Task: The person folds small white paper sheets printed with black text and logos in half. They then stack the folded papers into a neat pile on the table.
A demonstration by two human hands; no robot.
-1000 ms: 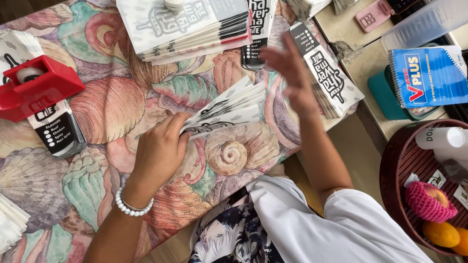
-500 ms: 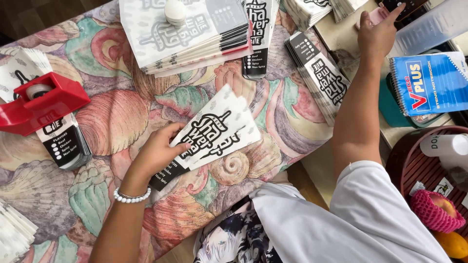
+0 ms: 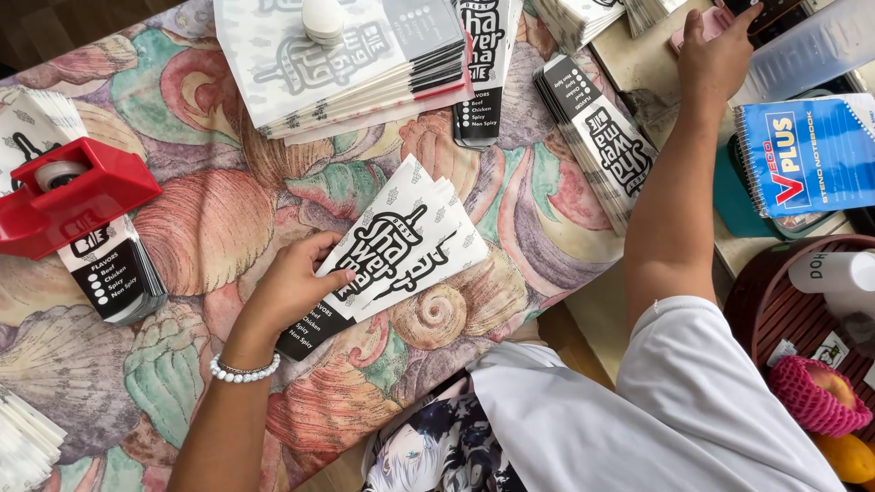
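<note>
1. The left hand (image 3: 296,287) rests on a fanned stack of white paper sleeves (image 3: 392,251) with bold black lettering, the thumb on top and the fingers curled around the stack's left edge, pinching it. A white bead bracelet (image 3: 242,370) circles that wrist.
2. The fanned sleeves lie flat near the middle of the worktop (image 3: 228,219), which is covered by a cloth printed with large seashells in pink, green and tan. The black ends of the sleeves point toward the person.
3. The right hand (image 3: 715,55) is stretched far out to the upper right, fingers loosely spread, its fingertips touching a small pink object (image 3: 702,27) at the top edge; whether it grips that object I cannot tell.
4. Beneath the right forearm lies another pile of black-and-white sleeves (image 3: 597,137), set at a slant. A further pile (image 3: 488,68) lies upright just left of it.
5. At the top, a thick stack of flat printed sheets (image 3: 346,64) carries a small white rounded object (image 3: 324,18).
6. At the left edge, a red tape dispenser (image 3: 68,196) sits on more sleeves (image 3: 114,269).
7. To the right, off the cloth, a blue spiral notebook (image 3: 807,150) lies beside a clear plastic container (image 3: 811,50).
8. A dark round tray (image 3: 775,314) at lower right holds a fruit in pink foam netting (image 3: 816,392) and an orange fruit (image 3: 848,456).
</note>
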